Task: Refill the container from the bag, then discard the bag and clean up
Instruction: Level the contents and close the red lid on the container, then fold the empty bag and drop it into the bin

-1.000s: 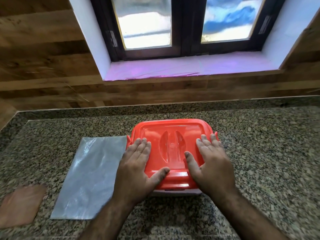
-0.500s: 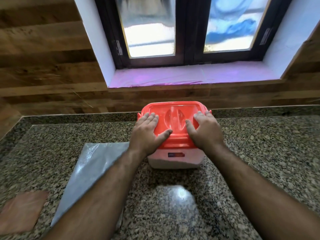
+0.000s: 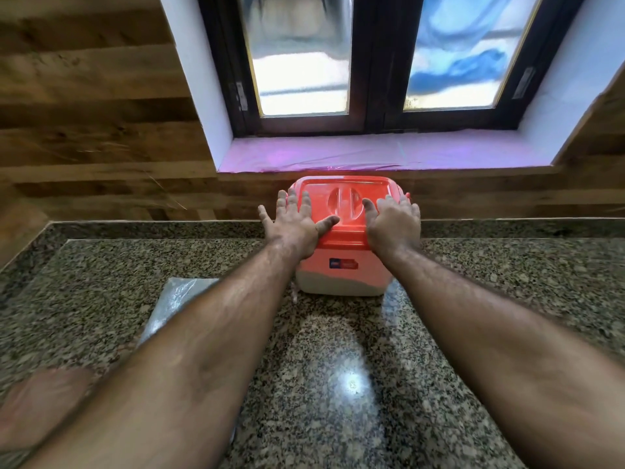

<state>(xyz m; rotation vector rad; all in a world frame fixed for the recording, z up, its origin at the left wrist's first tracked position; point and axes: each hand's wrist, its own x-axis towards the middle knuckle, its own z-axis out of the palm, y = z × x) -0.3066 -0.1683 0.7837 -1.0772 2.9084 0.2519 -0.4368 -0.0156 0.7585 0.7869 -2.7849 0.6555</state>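
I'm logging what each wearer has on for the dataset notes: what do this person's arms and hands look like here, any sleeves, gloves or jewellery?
Both forearms are bare up to the frame edge, with no sleeves in view. The left hand and right hand wear no gloves, and no rings, watch or bands show. Fine hair shows on the forearms.

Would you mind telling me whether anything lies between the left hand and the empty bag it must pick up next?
Nothing visible does. The left hand rests on the red lid; the flat bag lies on the counter nearer the person, partly hidden only by the left forearm.
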